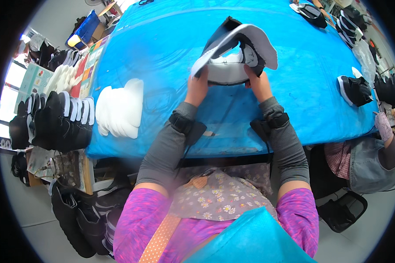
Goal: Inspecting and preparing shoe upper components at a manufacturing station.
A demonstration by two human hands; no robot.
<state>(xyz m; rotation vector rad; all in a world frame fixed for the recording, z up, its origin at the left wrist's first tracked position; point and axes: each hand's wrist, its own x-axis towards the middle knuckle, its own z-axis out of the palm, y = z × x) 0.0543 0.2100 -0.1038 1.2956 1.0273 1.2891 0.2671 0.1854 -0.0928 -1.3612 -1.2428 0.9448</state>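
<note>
**Both hands clamped on a shoe over the blue table**

Left hand (197, 87) grips the near-left edge of the shoe (234, 55), fingers curled round the pale sole rim. Right hand (259, 83) is closed on the shoe's right side, by the dark upper. Shoe is held tilted, grey-white sole up and toward the camera, just above the blue table cover (162, 44), approx mid-table.

Open room: bare cover all round the shoe, esp. left and far side. Stack of white insoles (120, 107) sits near the table's left edge, well apart from the hands. A black shoe (355, 90) lies near the right edge; more dark shoes (313, 13) at the far right corner.

Hard to tell: fingertips of both hands hidden behind/inside the shoe; its toe and heel can't be told apart. Rack of black shoes (52, 120) at left, partly cut by the lens rim. Another person (368, 162) at right, only partly in view.
</note>
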